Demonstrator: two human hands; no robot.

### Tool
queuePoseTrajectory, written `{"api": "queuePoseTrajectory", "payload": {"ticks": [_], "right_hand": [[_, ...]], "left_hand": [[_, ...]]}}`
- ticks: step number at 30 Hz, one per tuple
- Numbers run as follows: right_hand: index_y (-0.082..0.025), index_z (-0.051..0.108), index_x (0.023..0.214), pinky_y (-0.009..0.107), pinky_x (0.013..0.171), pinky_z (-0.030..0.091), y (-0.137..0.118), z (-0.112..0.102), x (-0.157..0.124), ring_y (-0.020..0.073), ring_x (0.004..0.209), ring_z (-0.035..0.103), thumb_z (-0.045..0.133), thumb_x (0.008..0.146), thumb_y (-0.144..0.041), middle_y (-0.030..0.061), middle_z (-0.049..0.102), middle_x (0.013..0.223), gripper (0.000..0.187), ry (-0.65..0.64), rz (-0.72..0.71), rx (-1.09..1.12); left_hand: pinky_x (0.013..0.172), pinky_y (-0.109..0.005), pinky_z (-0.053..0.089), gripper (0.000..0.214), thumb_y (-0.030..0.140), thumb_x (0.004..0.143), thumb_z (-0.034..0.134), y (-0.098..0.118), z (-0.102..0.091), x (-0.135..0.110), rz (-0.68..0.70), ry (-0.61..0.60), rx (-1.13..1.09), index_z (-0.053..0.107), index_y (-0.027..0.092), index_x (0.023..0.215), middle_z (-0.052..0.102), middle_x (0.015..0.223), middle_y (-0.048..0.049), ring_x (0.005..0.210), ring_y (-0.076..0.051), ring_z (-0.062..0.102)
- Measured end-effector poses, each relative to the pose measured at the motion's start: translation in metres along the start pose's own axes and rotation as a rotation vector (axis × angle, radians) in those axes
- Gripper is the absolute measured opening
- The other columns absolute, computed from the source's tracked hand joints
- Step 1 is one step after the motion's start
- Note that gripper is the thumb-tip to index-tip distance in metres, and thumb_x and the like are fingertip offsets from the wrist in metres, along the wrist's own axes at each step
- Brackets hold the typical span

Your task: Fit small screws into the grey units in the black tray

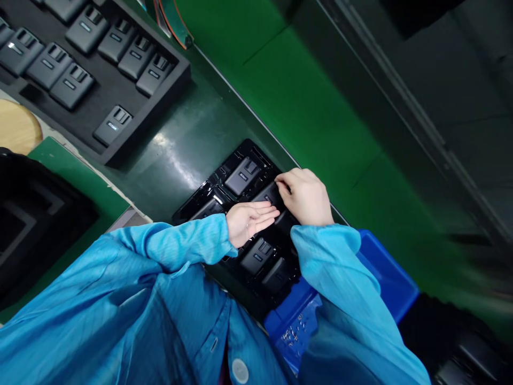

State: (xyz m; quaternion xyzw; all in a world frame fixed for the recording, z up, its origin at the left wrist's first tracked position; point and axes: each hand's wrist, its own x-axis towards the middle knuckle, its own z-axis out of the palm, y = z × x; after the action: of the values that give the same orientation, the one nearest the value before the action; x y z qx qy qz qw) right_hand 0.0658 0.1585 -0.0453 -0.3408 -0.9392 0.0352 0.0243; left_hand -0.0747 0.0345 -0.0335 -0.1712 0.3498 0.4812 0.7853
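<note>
A glossy black plastic tray [200, 199] lies on the green belt, with several dark grey box-shaped devices in its pockets. My left hand [249, 220] hovers over the tray's middle, palm turned up and fingers stretched out together, holding nothing. My right hand [306, 195] rests over the tray's far side, fingers curled down onto a dark grey device [269, 193] in its pocket. Another device [243, 175] sits just beyond it, and two more [258, 256] lie nearer my body. Both arms wear bright blue sleeves.
A black foam tray [124, 133] holding several of the same devices stands at the upper left. A blue plastic bin [387, 272] sits under my right forearm. A dark foam block [36, 214] lies at the left, and a wooden disc [16, 128] shows beside it.
</note>
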Motion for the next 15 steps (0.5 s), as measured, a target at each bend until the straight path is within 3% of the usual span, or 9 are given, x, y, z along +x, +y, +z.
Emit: {"api": "queuePoseTrajectory", "payload": {"ticks": [9,15], "right_hand": [[-0.017,0.073,0.111,0.042,0.083,0.048,-0.004,0.003,-0.020,0.0269,0.087,0.059,0.041,0.100,-0.021,0.0124,0.069,0.094,0.034,0.019,0.042,-0.029],[-0.022,0.068,0.101,0.044,0.086,0.048,-0.037,-0.029,-0.038,0.0263,0.094,0.060,0.049,0.098,-0.025,0.0098,0.065,0.098,0.019,0.209,0.139,0.176]], "left_hand": [[0.118,-0.035,0.045,0.081,-0.006,0.071,0.040,0.000,-0.001,0.002,0.011,-0.036,-0.009,0.037,-0.009,0.152,0.047,0.152,-0.0268,0.140,-0.028,0.052],[0.120,-0.035,0.041,0.063,0.004,0.091,0.039,0.006,-0.011,0.002,0.012,-0.201,-0.040,0.040,-0.001,0.153,0.053,0.150,-0.0209,0.140,-0.024,0.053]]}}
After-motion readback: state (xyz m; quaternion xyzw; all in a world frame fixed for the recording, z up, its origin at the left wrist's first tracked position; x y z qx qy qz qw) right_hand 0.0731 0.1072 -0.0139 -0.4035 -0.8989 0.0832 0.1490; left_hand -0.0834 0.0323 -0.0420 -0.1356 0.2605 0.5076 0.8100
